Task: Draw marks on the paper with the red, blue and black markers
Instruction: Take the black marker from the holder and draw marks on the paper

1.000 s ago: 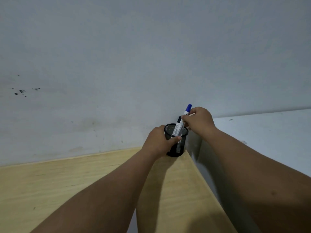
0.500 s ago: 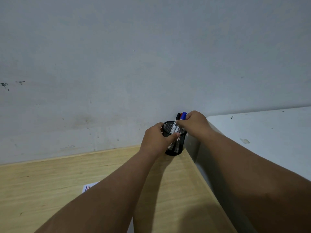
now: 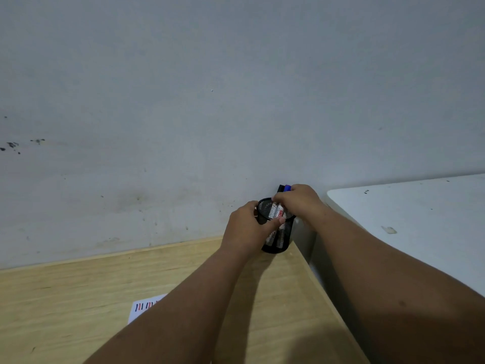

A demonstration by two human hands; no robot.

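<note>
A black mesh pen holder (image 3: 278, 239) stands at the far right corner of the wooden table, against the wall. My left hand (image 3: 246, 227) grips its side, thumb across the front. My right hand (image 3: 299, 200) rests over the rim, fingers closed around the markers inside. The blue marker's cap (image 3: 287, 188) and a black marker's cap (image 3: 280, 188) stick out above my fingers. A white-labelled marker body shows inside the holder. The paper (image 3: 143, 308) lies near the bottom centre, with short red, blue and black strokes on it; my left forearm covers most of it.
The wooden table (image 3: 78, 311) ends just right of the holder. A white table (image 3: 420, 227) stands to the right, with a narrow gap between. A grey wall (image 3: 210, 114) rises directly behind the holder.
My right hand lowered the blue marker into the holder until only its cap shows. The camera tilted down, bringing the marked paper into view. My left hand stayed on the holder.
</note>
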